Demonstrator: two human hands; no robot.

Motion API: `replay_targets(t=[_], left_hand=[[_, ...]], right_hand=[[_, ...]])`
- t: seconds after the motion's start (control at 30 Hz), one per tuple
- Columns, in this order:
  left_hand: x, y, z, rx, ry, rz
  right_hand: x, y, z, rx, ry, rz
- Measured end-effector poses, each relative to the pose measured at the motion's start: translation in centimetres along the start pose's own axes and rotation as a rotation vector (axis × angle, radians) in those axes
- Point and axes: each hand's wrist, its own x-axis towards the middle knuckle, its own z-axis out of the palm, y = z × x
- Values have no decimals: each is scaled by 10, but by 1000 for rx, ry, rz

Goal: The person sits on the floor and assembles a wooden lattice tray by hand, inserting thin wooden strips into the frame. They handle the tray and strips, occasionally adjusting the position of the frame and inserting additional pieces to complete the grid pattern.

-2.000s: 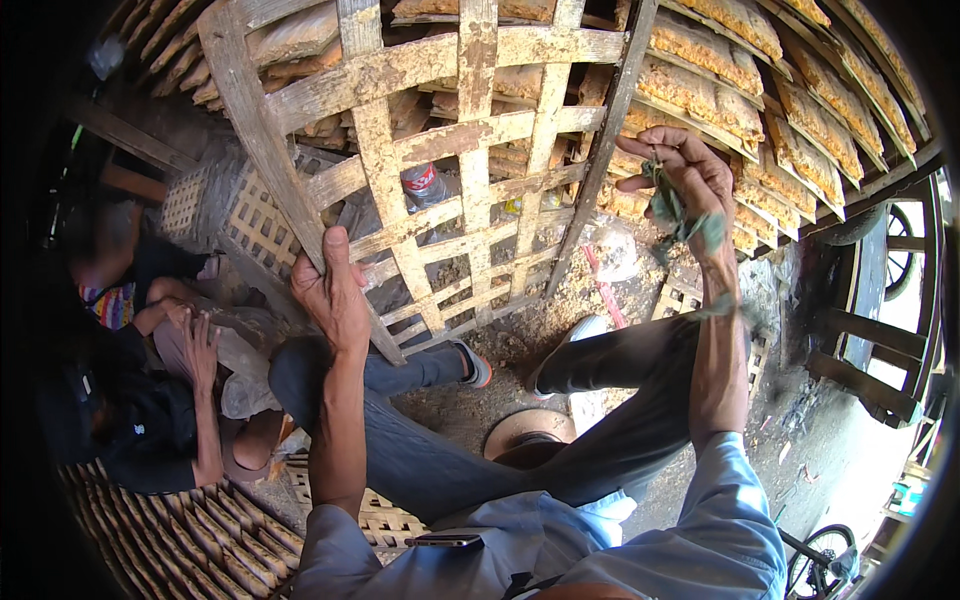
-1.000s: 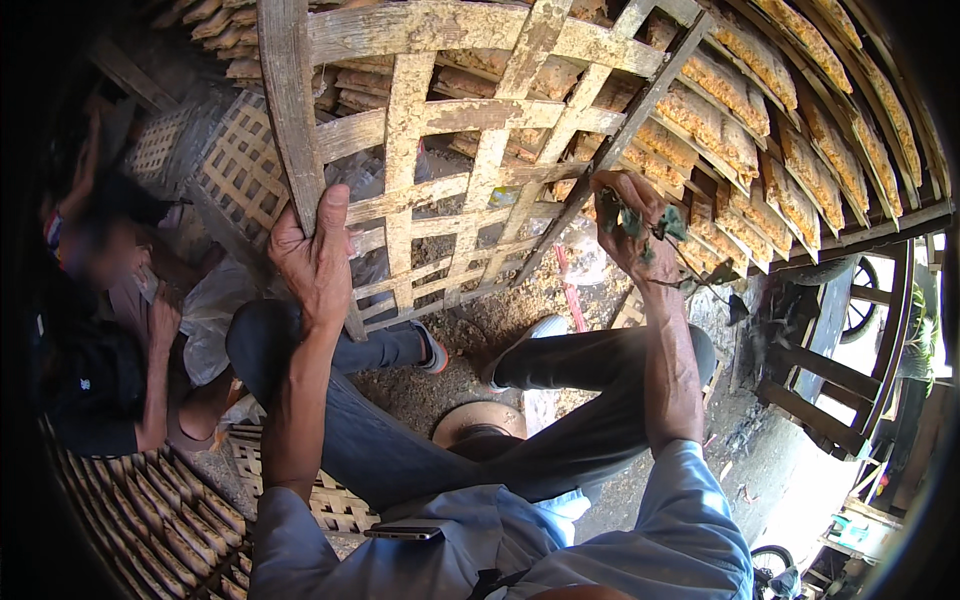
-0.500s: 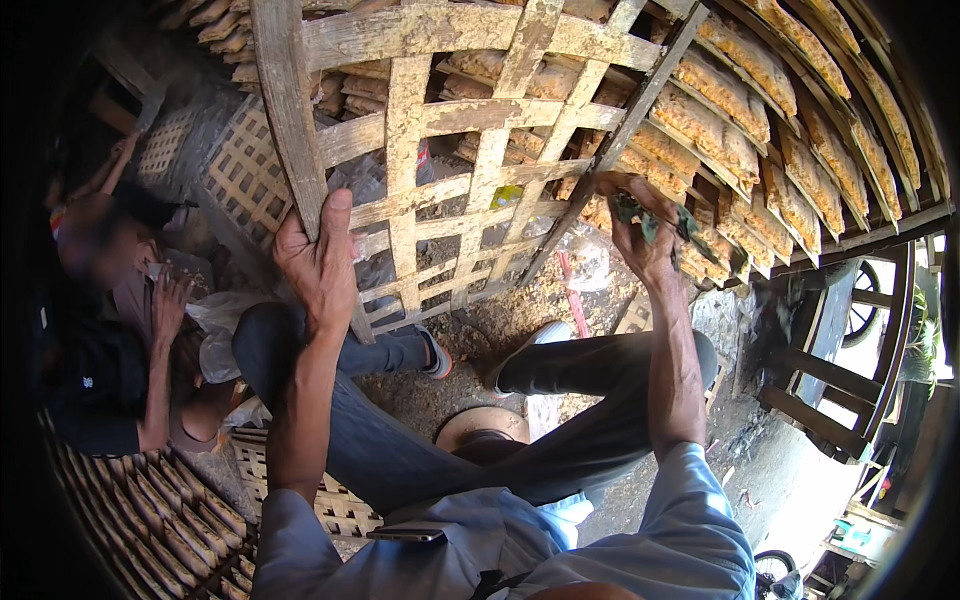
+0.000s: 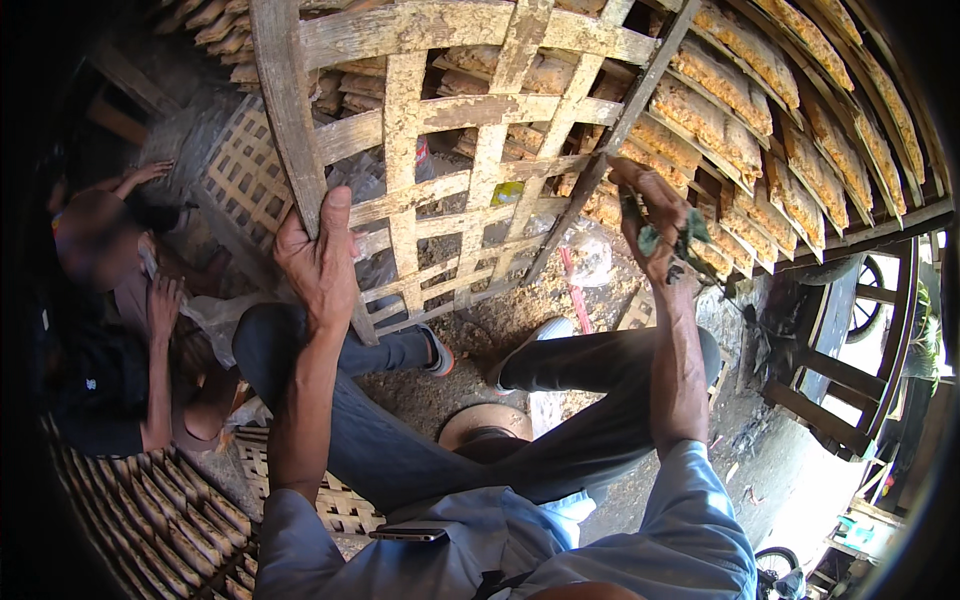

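Note:
A large woven bamboo rack (image 4: 452,115) with wooden side rails stands tilted up in front of me. My left hand (image 4: 322,262) grips its left rail near the lower end, thumb along the front and fingers bent around the edge. My right hand (image 4: 655,215) is at the right rail, its fingertips by the wood; whether they touch it is hard to tell. In that hand is a crumpled dark green piece (image 4: 690,232), like a rag or wilted leaf, with dark strands hanging from it toward the wrist.
Tilted racks of orange-brown slabs (image 4: 735,85) rise at the upper right. Another person (image 4: 110,330) sits at the left beside a smaller woven rack (image 4: 250,165). More slabs (image 4: 160,515) stand at lower left. A round stool (image 4: 485,425) is between my legs. A wooden frame (image 4: 840,375) leans at right.
My right hand has turned and shifted slightly, and the green piece has swung with it. My left hand and the rack hold nearly still. The other person's hands have moved.

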Motion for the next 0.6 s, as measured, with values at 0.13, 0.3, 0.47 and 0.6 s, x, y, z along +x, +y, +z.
replay_targets(t=[0.13, 0.3, 0.47, 0.6], left_hand=[[0, 0, 0, 16, -12, -5], [0, 3, 3, 47, -19, -27], [1, 2, 0, 53, -25, -15], [3, -3, 2, 33, -37, -47]], right_hand=[[8, -9, -4, 14, -6, -30], [-10, 14, 2, -238, -318, -30], [8, 0, -9, 40, 143, -63], [-2, 21, -19, -159, 20, -24]])
